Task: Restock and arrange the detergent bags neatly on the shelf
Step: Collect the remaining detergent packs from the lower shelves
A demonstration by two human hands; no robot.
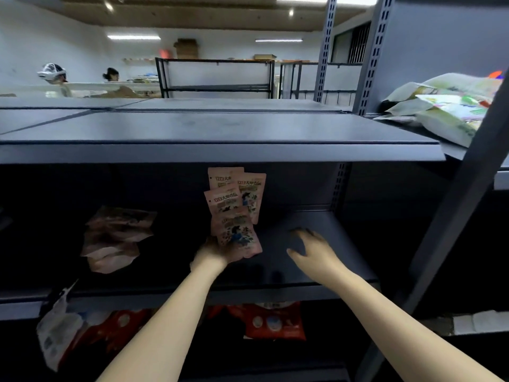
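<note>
The left hand (217, 250) grips a fanned bunch of pink detergent bags (235, 208) by their lower ends, holding them upright inside the middle shelf (316, 260) of a dark metal rack. The right hand (311, 248) hovers just to the right of the bunch, palm down with fingers spread and relaxed, holding nothing, over a bare part of the shelf. Further left on the same shelf, in shadow, a loose pile of pink bags (115, 238) lies flat and untidy. On the shelf below, near the viewer, red bags (272, 321) sit at centre and a red and white bag (71, 334) slumps at the left. The top shelf (192, 128) stretches across above the hands, and on the rack to the far right lie pale green and white bags (446, 106). In the far background stand black racks (217, 75), with two people (55, 75) at the left.
</note>
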